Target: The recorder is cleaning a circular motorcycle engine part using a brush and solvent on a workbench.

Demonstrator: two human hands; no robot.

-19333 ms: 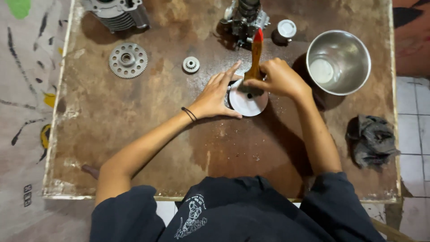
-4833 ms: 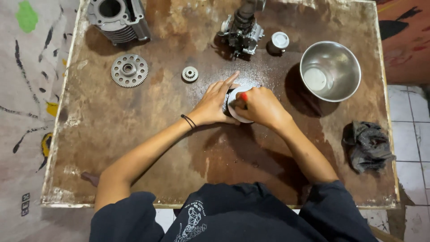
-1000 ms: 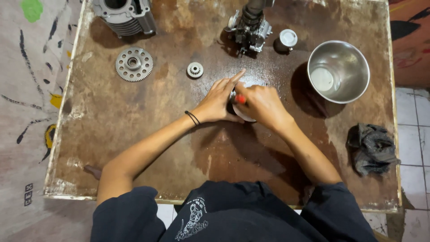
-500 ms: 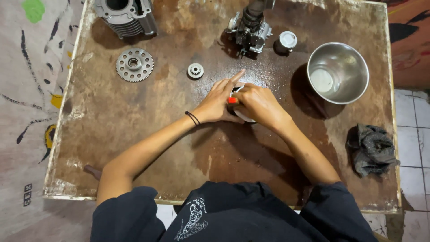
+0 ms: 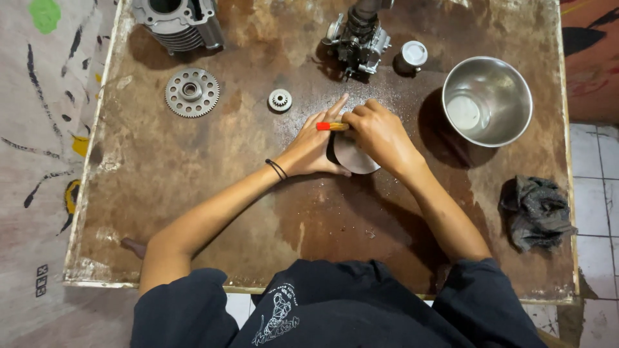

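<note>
A round grey metal disc [image 5: 353,158] lies on the rusty brown table [image 5: 193,193] near its middle. My left hand [image 5: 314,145] lies flat against the disc's left edge, its fingers spread and the forefinger pointing up. My right hand [image 5: 380,133] is closed over a brush with a red and wooden handle [image 5: 332,126], whose end sticks out to the left above the disc. The brush's bristles are hidden under my right hand.
A steel bowl [image 5: 487,101] stands at the right, a dark rag [image 5: 536,212] below it. At the back are a finned engine cylinder [image 5: 178,24], a carburettor-like part [image 5: 358,40] and a small capped jar [image 5: 411,57]. A large toothed wheel [image 5: 191,93] and a small gear [image 5: 280,100] lie at the left.
Long ago the brush stood upright over the disc; now it lies low under my right hand. Over the last second the hands have stayed on the disc with only slight shifts.
</note>
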